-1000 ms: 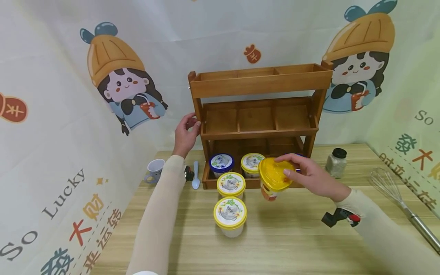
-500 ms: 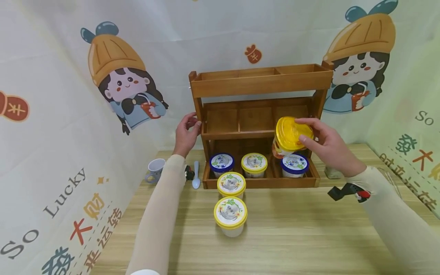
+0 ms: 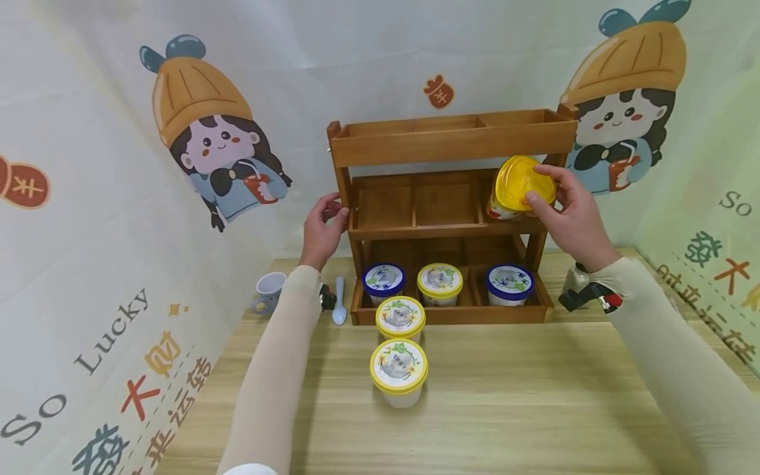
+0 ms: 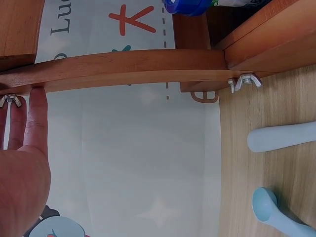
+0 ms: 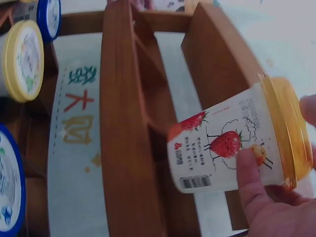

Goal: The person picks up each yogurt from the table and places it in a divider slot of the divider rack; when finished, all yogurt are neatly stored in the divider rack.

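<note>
My right hand (image 3: 574, 214) grips a yogurt cup (image 3: 521, 186) by its yellow lid end, thumb and fingers on opposite sides. The cup, printed with a strawberry face in the right wrist view, tilts at the right compartment of the middle tier of a brown wooden rack (image 3: 451, 150). Whether its base touches the shelf, I cannot tell. My left hand (image 3: 323, 231) is at the rack's left side post, and in the left wrist view its straight fingers (image 4: 36, 118) touch the post near a wing nut (image 4: 10, 100).
On the bottom tier stand blue-lidded tubs (image 3: 383, 282) and a yellow-lidded tub (image 3: 440, 284). Two more yellow-lidded tubs, one nearer (image 3: 399, 367), stand before the rack. Left are a mug (image 3: 270, 290) and pale blue spoon (image 3: 339, 302); right, a jar (image 3: 574, 280) partly behind my wrist.
My right hand has lifted the yogurt cup from in front of the bottom tier up and rightward to the middle tier. The left hand has stayed at the post.
</note>
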Demonstrator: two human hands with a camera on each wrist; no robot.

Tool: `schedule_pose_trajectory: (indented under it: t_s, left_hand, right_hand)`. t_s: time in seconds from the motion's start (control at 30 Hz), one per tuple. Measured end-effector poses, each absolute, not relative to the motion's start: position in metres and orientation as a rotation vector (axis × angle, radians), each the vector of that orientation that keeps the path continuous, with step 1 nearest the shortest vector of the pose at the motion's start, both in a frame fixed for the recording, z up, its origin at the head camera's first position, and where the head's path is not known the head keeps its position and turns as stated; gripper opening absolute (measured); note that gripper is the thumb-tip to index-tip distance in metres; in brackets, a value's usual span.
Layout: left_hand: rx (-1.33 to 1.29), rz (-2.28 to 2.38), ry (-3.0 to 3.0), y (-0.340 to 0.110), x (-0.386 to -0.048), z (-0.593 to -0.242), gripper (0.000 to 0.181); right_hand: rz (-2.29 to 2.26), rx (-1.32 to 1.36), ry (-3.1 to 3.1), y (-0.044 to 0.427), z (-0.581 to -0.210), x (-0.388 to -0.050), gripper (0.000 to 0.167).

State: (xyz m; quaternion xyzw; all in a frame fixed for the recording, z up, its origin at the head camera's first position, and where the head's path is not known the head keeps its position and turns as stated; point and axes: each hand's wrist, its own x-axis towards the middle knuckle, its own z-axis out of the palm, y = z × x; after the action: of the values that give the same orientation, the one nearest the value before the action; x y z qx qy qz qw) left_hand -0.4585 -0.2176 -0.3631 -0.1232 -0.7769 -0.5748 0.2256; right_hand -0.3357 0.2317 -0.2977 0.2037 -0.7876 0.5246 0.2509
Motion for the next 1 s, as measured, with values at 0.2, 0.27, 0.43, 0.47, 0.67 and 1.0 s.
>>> schedule_pose_trajectory:
  t_s: [0.2,0.27,0.43,0.47,0.67,1.0]
  left_hand:
    - [-0.343,-1.594,-2.137,-0.218,-0.457,-0.363,0.039]
    - [-0.348,-1.592,-2.136,-0.218,-0.457,-0.362,0.039]
    - [-0.359,-1.598,-2.14,-0.216,-0.457,-0.36,0.04]
    - [-0.358,-1.601,-2.141,-0.216,-0.457,-0.36,0.04]
    - [-0.344,-1.594,-2.138,-0.217,-0.454,-0.358,0.039]
    - [-0.346,-1.59,-2.142,-0.216,-0.455,-0.359,0.04]
  right_hand:
    - [1.423,0.488,-2.147,0.232,-0.306,-0.345,0.054]
    - [1.422,0.463,-2.16,0.233,-0.308,-0.345,0.056]
    - [1.396,0.411,-2.22,0.238,-0.311,-0.349,0.061]
    - [1.381,0.402,-2.241,0.239,-0.312,-0.351,0.062]
    - [1.328,0.357,-2.355,0.24,-0.31,-0.361,0.07]
    - [1.323,0.373,-2.382,0.243,-0.312,-0.356,0.07]
